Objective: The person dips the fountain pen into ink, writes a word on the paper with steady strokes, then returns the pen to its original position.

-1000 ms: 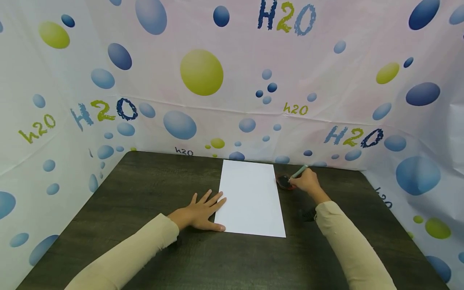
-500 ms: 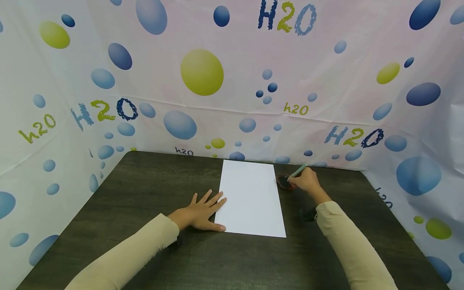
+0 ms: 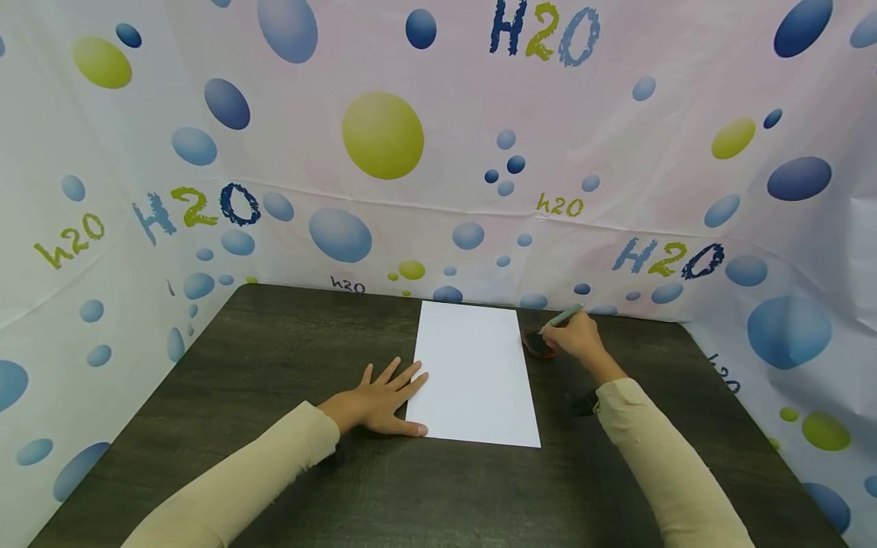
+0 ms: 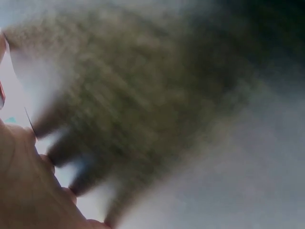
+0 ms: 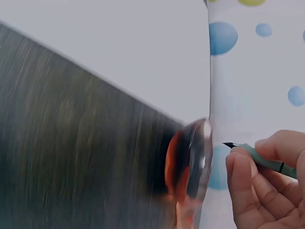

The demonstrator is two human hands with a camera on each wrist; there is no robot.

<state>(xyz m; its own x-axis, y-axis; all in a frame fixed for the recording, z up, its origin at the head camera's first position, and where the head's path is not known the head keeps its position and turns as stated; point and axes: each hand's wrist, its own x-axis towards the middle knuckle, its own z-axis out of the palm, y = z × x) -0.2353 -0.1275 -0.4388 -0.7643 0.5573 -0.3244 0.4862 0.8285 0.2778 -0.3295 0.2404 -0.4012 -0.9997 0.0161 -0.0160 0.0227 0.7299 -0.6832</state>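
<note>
A blank white sheet of paper (image 3: 473, 373) lies on the dark table. My left hand (image 3: 377, 399) rests flat at its left edge, fingers spread, thumb and fingertips over the margin. Beyond the paper's right edge, my right hand (image 3: 578, 337) pinches a green pen (image 3: 565, 314) between thumb and fingers. Its dark pointed tip (image 5: 229, 144) shows in the right wrist view. Just under this hand sits a small round dish (image 3: 537, 344) with a reddish rim and dark contents, partly covered by the fingers. In the left wrist view the tabletop (image 4: 133, 95) is blurred.
Behind the dark wooden table (image 3: 438, 495) hangs a white backdrop (image 3: 452, 183) printed with blue and green bubbles and H2O lettering. It also closes off both sides. A dark wrist strap (image 3: 581, 403) shows beside the right sleeve.
The pen has tilted flatter and its lower end has moved slightly up and left above the dish. My left hand and the paper stay in place.
</note>
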